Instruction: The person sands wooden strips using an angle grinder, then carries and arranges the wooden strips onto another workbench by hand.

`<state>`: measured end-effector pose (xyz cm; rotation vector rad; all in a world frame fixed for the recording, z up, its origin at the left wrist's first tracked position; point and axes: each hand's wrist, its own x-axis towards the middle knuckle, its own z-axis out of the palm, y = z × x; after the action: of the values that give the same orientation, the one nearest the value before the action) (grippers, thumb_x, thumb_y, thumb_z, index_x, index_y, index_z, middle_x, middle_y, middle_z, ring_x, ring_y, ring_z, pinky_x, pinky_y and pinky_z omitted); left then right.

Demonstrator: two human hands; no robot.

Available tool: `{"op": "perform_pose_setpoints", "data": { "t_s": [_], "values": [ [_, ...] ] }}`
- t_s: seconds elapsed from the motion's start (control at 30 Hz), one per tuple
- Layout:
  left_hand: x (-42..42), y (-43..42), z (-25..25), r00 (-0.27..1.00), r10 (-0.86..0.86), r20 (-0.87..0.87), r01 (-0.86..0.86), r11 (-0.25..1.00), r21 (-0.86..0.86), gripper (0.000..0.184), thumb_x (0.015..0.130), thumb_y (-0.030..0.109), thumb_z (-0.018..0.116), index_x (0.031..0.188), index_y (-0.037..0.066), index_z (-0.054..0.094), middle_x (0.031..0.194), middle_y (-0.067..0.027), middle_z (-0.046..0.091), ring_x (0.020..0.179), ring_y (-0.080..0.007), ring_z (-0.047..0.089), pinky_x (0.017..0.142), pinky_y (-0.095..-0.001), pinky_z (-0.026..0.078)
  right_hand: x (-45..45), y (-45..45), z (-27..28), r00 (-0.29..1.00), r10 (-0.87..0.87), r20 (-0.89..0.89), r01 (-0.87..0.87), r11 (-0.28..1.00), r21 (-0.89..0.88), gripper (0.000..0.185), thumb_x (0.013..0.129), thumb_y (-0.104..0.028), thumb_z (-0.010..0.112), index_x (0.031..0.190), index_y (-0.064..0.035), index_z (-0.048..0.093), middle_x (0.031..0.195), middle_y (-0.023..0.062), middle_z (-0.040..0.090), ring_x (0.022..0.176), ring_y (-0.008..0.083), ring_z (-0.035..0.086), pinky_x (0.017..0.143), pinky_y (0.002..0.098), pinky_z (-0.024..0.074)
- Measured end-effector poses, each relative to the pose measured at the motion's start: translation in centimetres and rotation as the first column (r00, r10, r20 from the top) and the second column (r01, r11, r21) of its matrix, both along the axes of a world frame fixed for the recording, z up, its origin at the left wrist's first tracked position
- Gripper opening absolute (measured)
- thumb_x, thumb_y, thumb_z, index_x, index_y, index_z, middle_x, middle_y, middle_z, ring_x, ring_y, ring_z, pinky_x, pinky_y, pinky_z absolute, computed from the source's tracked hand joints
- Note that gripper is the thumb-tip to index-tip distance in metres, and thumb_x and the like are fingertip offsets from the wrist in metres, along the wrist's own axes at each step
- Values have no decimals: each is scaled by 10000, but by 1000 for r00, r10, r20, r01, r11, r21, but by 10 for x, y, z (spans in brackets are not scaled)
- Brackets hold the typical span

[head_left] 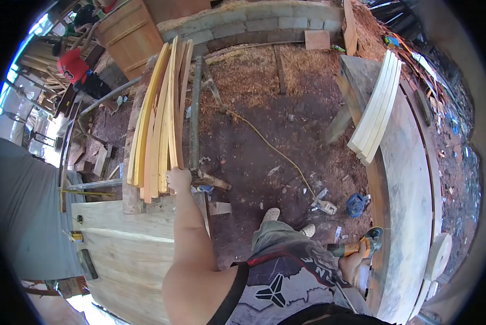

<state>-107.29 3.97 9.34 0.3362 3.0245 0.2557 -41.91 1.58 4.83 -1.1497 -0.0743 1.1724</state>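
My left hand [179, 179] is closed around the near end of a wooden strip [173, 119]. That strip is the right-hand one of a bundle of long, yellowish wooden strips [152, 130] lying side by side on a bench. At the lower right, my right hand [352, 262] grips an orange angle grinder [359, 248], its round disc toward the edge of a long board table. Part of that hand's fingers is hidden. Several pale, curved strips [378, 111] lie together at the far end of that table.
The long board table [411, 179] runs down my right side. A plywood sheet [129, 244] lies at left. A yellow cord [262, 135] crosses the dirt floor to a plug block [325, 206], near a blue object [357, 205]. Another person [75, 65] stands upper left near a wooden door [129, 38].
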Motion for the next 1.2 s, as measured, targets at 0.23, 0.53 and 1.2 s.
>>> {"op": "perform_pose_setpoints", "data": {
  "t_s": [0.23, 0.53, 1.2],
  "values": [
    [-26, -12, -1, 994, -41, 105, 35, 998, 55, 405, 770, 141, 628, 1134, -29, 678, 1154, -294, 638, 1104, -419, 644, 916, -462, 541, -12, -2, 5, 1000, -10, 7, 10, 1000, 21, 173, 980, -235, 600, 1125, -148, 564, 945, -7, 587, 877, 144, 612, 765, 336, 524],
    [-50, -24, 1, 940, -83, 331, -33, 943, 330, 456, 686, 86, 605, 1101, -101, 641, 941, -220, 698, 893, -345, 701, 697, -426, 539, -16, -11, 13, 999, -52, 9, 53, 996, -78, 221, 977, -251, 604, 1165, -138, 582, 972, -2, 615, 894, 170, 626, 807, 349, 524],
    [14, -5, -21, 714, -371, 594, -237, 670, 704, 439, 821, 200, 689, 1130, -96, 596, 887, -177, 698, 755, -280, 706, 623, -411, 568, -25, 18, -7, 994, 92, -63, -93, 995, -23, 324, 968, -319, 605, 1236, -140, 574, 1075, 34, 628, 1000, 230, 624, 908, 379, 507]
  ]
}}
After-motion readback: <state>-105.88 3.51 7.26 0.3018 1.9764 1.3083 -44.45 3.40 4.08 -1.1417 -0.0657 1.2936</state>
